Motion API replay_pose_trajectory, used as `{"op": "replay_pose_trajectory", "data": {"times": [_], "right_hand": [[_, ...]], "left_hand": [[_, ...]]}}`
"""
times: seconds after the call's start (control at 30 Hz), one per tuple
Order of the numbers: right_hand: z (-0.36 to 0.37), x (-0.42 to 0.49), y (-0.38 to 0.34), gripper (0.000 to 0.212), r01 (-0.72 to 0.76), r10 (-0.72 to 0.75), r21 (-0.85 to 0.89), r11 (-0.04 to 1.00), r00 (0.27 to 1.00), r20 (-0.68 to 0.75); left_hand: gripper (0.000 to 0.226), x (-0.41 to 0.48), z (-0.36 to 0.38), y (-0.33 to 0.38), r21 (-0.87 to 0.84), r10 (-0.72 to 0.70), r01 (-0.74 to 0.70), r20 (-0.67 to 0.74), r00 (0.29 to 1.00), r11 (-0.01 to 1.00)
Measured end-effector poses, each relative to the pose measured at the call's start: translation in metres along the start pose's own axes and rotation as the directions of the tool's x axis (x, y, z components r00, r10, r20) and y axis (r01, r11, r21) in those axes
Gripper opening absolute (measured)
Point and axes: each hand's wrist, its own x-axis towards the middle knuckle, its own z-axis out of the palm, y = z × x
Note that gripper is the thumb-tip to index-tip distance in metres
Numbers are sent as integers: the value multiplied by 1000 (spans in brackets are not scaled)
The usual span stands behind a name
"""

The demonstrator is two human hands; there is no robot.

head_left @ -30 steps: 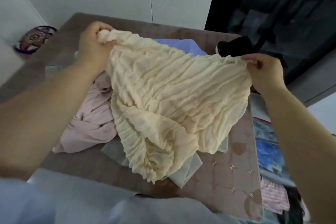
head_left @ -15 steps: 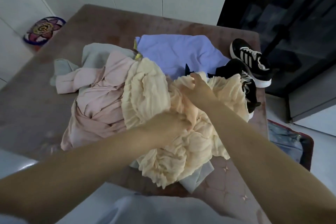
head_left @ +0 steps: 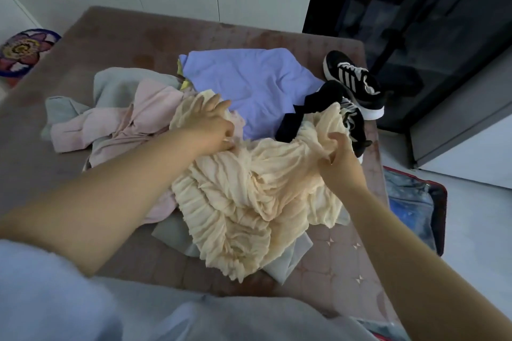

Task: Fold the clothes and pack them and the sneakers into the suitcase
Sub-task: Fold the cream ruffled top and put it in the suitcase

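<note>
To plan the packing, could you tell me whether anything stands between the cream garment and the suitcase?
Nothing visible does. The cream garment lies near the right edge of the mattress, and the suitcase sits on the floor just past it.

A crinkled cream garment (head_left: 243,202) lay bunched in a loose heap, one end gathered in the left hand (head_left: 210,127) and another fold pinched up by the right hand (head_left: 339,158), its ruffled bulk spilling toward the person below both hands. Left of the left hand sprawled a crumpled pink garment (head_left: 116,119) over a pale grey-green garment (head_left: 116,83). Beyond and between the hands lay a lavender shirt (head_left: 249,83), spread fairly flat. A black garment (head_left: 304,111) sat just beyond the right hand, beside two black-and-white sneakers (head_left: 357,86). Right of the right hand, lower down, stood the open suitcase (head_left: 440,202), red-edged.
</note>
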Motion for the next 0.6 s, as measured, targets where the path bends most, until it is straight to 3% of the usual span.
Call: {"op": "replay_pose_trajectory", "data": {"times": [0.07, 0.13, 0.27, 0.3, 0.37, 0.43, 0.5, 0.57, 0.6], "right_hand": [[-7, -10, 9, 50, -22, 58, -217, 976, 986, 159], [-6, -15, 10, 55, 17, 37, -322, 946, 986, 161], [18, -15, -23, 51, 274, -271, -124, 954, 962, 41], [25, -15, -33, 53, 297, -290, -84, 951, 953, 85], [34, -12, -44, 65, 317, -277, -161, 935, 934, 226], [35, -8, -46, 60, 348, -250, -323, 880, 918, 307], [28, -7, -49, 40, 399, -305, -362, 843, 907, 289], [18, -7, -56, 27, 443, -383, -274, 854, 890, 247], [12, -8, -61, 23, 458, -413, -203, 866, 882, 225]], "left_hand": [[20, -7, 4, -5, 110, 49, -52, 31, 998, 993], [10, -16, 10, -12, 106, 96, -98, 25, 995, 989], [13, -46, 14, -21, 115, 124, -133, 84, 989, 984], [12, -52, 14, -22, 135, 129, -143, 105, 986, 981], [17, -65, 9, -25, 98, 104, -119, 147, 984, 988], [40, -71, 5, -28, -19, 51, -49, 129, 990, 999], [52, -71, 3, -28, -219, 59, -62, -21, 998, 974], [45, -65, 4, -21, -470, 74, -144, -163, 984, 871], [40, -60, 4, -17, -616, 67, -174, -192, 979, 768]]}}
